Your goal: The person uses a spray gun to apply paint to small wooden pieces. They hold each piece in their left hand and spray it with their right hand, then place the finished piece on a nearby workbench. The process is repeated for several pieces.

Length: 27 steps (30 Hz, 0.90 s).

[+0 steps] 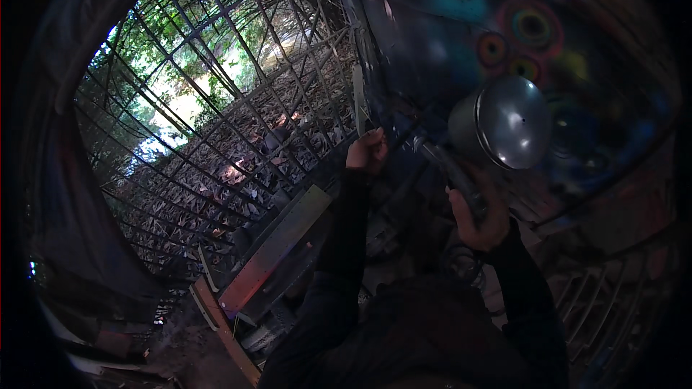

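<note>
Right grip (484, 227) around dark handle (448, 164), silver cup (515, 122) just beyond.

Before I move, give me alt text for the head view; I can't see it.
The right hand grips a dark tool, a silver canister beside it; the left hand is raised and curled, its hold too dark to tell. At left, a grille fronts leaf litter; at upper right is a dark panel painted with coloured rings.

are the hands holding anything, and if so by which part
The right hand grips what looks like a spray gun by its handle; whether the left hand holds anything cannot be told.
</note>
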Each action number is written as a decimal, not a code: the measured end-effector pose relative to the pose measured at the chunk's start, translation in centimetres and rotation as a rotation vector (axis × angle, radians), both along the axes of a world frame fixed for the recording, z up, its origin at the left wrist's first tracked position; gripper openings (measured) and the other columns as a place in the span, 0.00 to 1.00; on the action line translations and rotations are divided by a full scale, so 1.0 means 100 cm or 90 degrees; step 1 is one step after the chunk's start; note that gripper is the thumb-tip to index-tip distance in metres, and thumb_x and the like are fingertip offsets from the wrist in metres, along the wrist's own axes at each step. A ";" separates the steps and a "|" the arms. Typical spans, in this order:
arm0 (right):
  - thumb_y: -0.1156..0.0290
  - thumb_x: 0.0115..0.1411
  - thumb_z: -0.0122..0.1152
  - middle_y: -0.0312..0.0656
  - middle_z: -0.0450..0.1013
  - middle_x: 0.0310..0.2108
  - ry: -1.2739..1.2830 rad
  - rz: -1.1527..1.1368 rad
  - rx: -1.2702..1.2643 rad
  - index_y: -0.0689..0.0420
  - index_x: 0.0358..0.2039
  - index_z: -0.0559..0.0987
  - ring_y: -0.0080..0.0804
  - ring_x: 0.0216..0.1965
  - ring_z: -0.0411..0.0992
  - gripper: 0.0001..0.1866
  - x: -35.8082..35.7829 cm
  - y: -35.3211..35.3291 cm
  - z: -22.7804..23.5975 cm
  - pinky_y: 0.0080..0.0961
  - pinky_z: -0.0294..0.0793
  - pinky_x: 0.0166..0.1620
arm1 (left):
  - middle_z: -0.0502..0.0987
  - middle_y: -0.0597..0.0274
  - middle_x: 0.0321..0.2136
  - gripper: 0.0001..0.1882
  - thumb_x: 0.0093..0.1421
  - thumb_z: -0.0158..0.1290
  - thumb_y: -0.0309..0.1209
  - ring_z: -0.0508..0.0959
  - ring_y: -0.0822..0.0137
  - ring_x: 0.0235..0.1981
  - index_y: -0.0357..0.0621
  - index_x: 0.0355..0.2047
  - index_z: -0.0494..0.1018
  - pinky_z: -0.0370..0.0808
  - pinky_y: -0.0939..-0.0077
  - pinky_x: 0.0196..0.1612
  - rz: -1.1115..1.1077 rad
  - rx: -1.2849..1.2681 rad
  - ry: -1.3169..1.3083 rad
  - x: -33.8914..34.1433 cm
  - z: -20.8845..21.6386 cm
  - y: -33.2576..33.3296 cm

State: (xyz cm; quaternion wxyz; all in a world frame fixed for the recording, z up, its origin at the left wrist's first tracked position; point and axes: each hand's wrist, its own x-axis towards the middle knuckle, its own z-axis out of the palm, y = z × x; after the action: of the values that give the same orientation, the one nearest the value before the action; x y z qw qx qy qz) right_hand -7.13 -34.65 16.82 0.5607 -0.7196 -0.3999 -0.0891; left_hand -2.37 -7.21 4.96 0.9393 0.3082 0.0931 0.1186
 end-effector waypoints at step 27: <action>0.70 0.59 0.51 0.39 0.73 0.31 0.229 -0.051 0.084 0.63 0.51 0.68 0.18 0.29 0.70 0.19 -0.005 -0.025 0.035 0.15 0.68 0.29 | 0.76 0.60 0.21 0.09 0.53 0.56 0.31 0.76 0.70 0.23 0.37 0.26 0.71 0.73 0.78 0.28 0.218 0.523 0.111 -0.001 -0.023 0.001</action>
State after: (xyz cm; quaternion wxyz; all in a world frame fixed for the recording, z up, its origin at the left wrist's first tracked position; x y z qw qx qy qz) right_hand -7.66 -37.16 20.35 0.6651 -0.7008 -0.2577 -0.0071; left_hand -2.49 -7.13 2.61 0.6945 0.6445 0.1666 0.2730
